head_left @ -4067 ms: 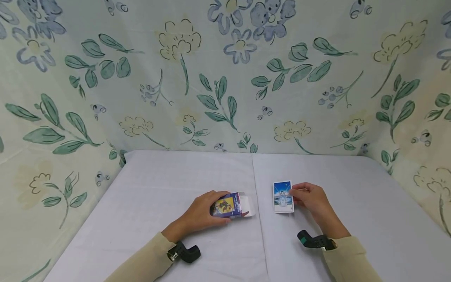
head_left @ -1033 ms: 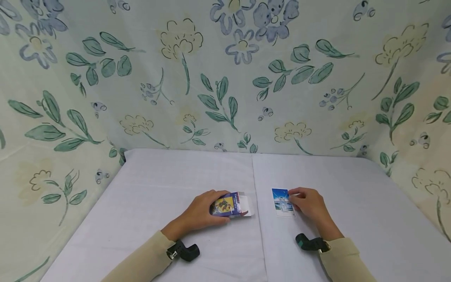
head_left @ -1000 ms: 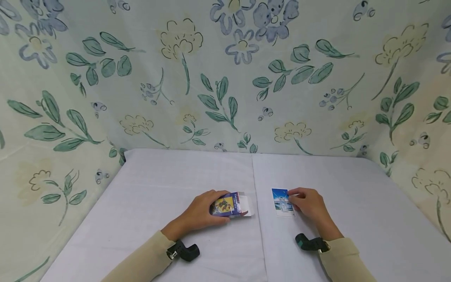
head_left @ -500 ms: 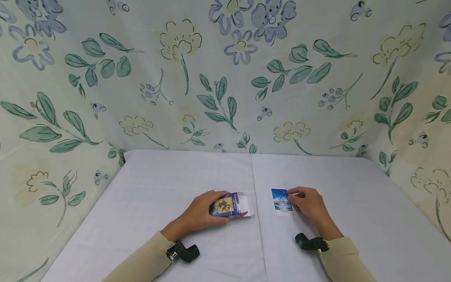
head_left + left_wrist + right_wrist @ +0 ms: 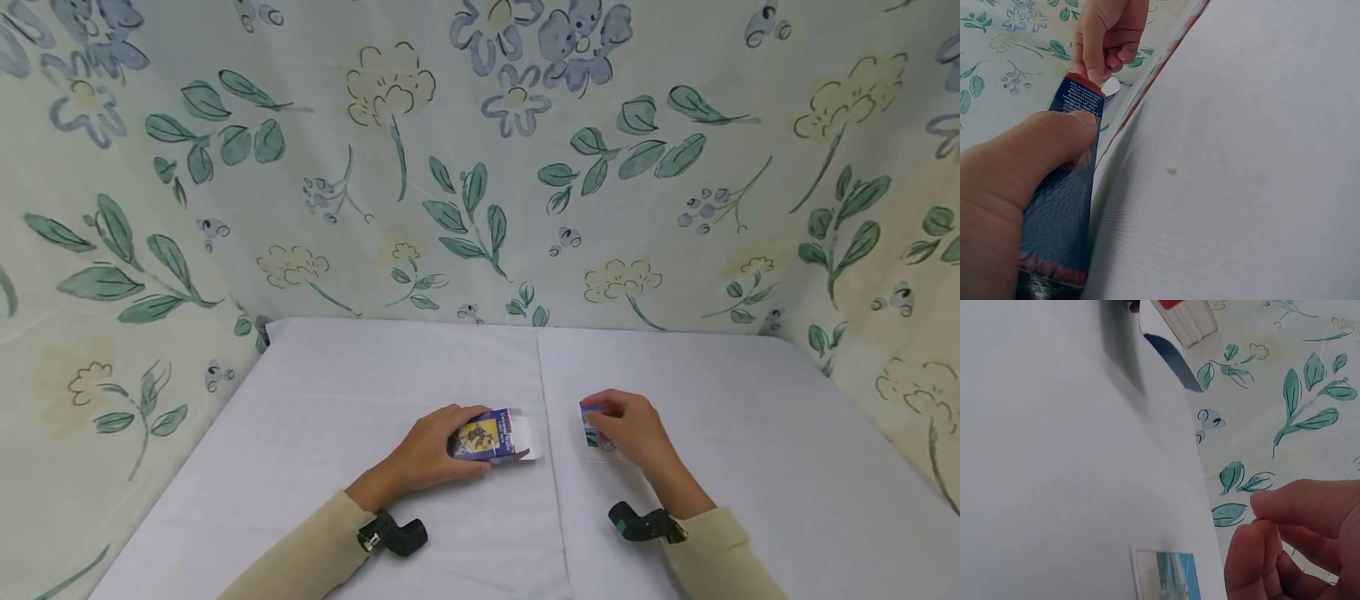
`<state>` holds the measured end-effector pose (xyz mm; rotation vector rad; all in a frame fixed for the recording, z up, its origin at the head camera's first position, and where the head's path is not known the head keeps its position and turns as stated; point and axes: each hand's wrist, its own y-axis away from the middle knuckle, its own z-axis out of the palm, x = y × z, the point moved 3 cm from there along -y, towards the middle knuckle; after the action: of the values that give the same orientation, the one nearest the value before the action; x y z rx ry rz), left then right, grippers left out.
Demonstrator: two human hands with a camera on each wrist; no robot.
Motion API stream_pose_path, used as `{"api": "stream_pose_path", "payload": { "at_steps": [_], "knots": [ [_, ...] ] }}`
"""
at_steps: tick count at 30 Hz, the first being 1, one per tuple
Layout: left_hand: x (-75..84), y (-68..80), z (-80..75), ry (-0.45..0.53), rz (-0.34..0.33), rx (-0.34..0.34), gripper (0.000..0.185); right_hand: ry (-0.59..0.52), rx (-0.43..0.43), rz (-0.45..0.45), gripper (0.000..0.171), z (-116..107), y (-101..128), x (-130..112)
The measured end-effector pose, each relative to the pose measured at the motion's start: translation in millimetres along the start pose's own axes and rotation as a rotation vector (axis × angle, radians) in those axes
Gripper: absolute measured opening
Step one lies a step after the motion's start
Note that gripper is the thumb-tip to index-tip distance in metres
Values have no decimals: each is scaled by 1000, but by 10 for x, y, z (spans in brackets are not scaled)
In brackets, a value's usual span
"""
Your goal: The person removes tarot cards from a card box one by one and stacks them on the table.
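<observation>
The card box (image 5: 491,437) lies low in the frame's centre on the white counter (image 5: 375,375), the left hand (image 5: 427,454) grasping it. Just right, the right hand (image 5: 626,425) curls over 1 card (image 5: 590,429); whether it pinches it, I cannot tell. Floral cloth (image 5: 480,167) walls 3 sides; bare counter lies beyond. The right wrist view shows the card (image 5: 1169,575) flat.
</observation>
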<state>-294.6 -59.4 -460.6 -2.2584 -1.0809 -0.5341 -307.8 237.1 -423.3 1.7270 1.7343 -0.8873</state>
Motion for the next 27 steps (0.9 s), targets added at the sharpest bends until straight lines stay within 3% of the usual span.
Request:
{"api": "stream_pose_path", "payload": {
  "at_steps": [6,13,27],
  "knots": [
    [-16,6,-18,-5,-27,-4,77,-134,-77,5,22,152,51,-189],
    [-15,-9,1,-3,-5,-1,77,-255,-159,31,22,270,75,-392],
    [29,1,-30,19,-31,-12,78,-431,-260,90,17,581,53,-537]
  ]
}}
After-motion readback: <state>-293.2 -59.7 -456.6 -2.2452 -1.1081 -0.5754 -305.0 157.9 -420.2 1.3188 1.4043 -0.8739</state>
